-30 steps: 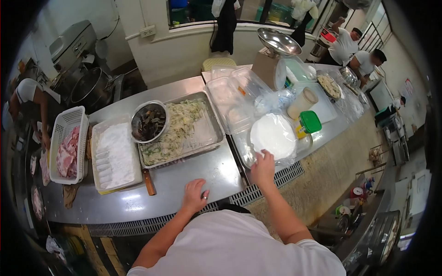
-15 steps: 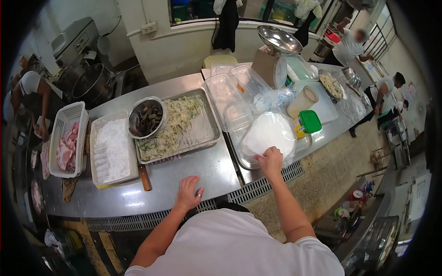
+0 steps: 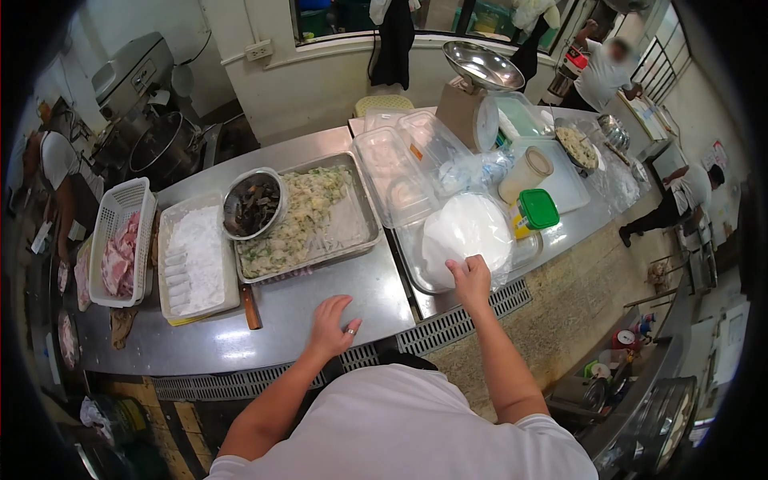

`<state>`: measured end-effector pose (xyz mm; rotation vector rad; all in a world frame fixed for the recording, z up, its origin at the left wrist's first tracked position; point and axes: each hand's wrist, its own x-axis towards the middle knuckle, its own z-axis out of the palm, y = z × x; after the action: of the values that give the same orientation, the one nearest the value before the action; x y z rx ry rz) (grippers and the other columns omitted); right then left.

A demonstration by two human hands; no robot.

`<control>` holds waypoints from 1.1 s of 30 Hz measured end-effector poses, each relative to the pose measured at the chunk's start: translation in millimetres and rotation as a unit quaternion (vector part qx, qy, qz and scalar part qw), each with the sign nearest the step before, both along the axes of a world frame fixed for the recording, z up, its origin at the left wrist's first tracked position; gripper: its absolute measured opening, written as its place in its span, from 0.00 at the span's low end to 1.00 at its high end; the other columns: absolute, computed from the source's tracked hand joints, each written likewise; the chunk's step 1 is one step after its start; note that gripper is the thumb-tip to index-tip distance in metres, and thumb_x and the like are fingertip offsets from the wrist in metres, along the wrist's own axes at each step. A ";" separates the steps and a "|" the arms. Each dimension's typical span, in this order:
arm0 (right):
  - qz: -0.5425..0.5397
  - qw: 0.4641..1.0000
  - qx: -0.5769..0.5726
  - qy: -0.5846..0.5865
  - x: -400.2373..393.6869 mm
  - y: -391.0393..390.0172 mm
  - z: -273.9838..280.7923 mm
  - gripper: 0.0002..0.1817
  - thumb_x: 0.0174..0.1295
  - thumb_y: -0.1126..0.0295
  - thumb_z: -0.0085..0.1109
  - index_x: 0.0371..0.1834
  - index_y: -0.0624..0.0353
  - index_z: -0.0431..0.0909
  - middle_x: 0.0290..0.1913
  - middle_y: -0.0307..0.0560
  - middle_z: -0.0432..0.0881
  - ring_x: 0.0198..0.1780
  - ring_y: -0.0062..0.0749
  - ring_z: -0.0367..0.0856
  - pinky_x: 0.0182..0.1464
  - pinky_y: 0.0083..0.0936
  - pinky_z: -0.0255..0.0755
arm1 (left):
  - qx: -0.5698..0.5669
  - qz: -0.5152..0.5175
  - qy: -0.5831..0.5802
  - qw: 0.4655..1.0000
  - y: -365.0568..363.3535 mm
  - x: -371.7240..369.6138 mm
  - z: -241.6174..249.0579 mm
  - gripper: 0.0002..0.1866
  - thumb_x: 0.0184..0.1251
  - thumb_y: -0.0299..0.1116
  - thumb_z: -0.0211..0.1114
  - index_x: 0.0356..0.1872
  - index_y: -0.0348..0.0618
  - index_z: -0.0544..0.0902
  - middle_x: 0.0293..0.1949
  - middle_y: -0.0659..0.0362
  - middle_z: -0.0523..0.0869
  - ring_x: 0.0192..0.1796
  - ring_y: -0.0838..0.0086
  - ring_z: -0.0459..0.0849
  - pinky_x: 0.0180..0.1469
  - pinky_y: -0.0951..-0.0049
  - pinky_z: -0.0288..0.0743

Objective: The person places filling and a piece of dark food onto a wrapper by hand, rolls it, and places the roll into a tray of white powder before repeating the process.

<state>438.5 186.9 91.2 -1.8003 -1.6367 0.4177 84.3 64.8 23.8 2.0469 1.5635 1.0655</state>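
My right hand (image 3: pixel 470 276) is at the near edge of a stack of round white sheets (image 3: pixel 468 236) in clear plastic, with its thumb and fingertips on the edge. Whether it pinches a sheet is too small to tell. Over the steel table (image 3: pixel 344 280), my left hand (image 3: pixel 332 326) is held with fingers apart and nothing in it. Beyond it lies a metal tray (image 3: pixel 378 228) of chopped filling (image 3: pixel 308 216), with a steel bowl (image 3: pixel 232 232) of dark pieces on its left side. A wooden-handled tool (image 3: pixel 252 308) lies beside the tray.
At left are a container of white powder and rolls (image 3: pixel 192 256) and a white basket (image 3: pixel 104 216) of raw meat. Right of the stack stand a green-lidded tub (image 3: pixel 538 210), a clear jar (image 3: pixel 524 176) and a scale (image 3: pixel 472 112). Co-workers (image 3: pixel 688 192) stand farther off.
My left hand has risen slightly and its fingers have spread. My right hand's thumb has lifted a little at the stack's edge. Co-workers at left and right have shifted.
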 end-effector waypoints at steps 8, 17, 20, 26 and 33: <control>0.070 0.991 0.084 0.072 -10.6 -11.9 -2.3 0.09 0.63 0.76 0.73 0.41 0.61 0.80 0.44 0.55 0.83 0.49 0.57 0.84 0.53 0.48 0.77 | 0.029 -0.157 0.015 0.987 65.9 91.9 63.2 0.36 0.64 0.34 0.80 0.73 0.37 0.79 0.72 0.44 0.82 0.75 0.46 0.78 0.79 0.47 0.71; 0.165 0.979 0.112 -0.036 3.3 -14.8 19.6 0.15 0.55 0.78 0.71 0.44 0.57 0.80 0.49 0.52 0.83 0.53 0.57 0.82 0.57 0.50 0.74 | -0.107 -0.221 0.273 0.930 163.7 152.6 60.3 0.40 0.60 0.40 0.81 0.74 0.36 0.79 0.83 0.45 0.72 0.90 0.49 0.60 0.90 0.39 0.55; 0.176 0.977 0.109 -0.052 8.6 -18.0 21.0 0.15 0.55 0.78 0.72 0.44 0.58 0.80 0.50 0.53 0.84 0.53 0.57 0.82 0.57 0.50 0.74 | -0.067 -0.209 0.235 0.947 172.3 151.4 54.0 0.39 0.62 0.42 0.81 0.73 0.38 0.80 0.87 0.45 0.66 0.92 0.49 0.56 0.91 0.39 0.52; 0.228 0.966 0.116 -0.030 1.3 -25.7 18.1 0.15 0.53 0.79 0.72 0.43 0.59 0.80 0.52 0.54 0.84 0.54 0.57 0.82 0.57 0.49 0.75 | -0.059 -0.153 0.117 0.979 158.0 131.8 42.6 0.40 0.60 0.34 0.82 0.76 0.40 0.78 0.87 0.43 0.65 0.88 0.44 0.62 0.88 0.39 0.57; 0.404 0.908 0.048 -0.100 -70.5 -43.7 -13.8 0.17 0.49 0.77 0.71 0.45 0.61 0.83 0.53 0.55 0.84 0.56 0.54 0.82 0.56 0.46 0.77 | 0.060 -0.113 0.090 0.988 68.3 56.4 42.6 0.47 0.53 0.22 0.78 0.80 0.52 0.75 0.85 0.47 0.68 0.85 0.44 0.68 0.86 0.38 0.62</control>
<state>368.0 143.3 77.5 -1.0369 -2.4734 0.4998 140.7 133.1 66.3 2.3946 1.3318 0.9319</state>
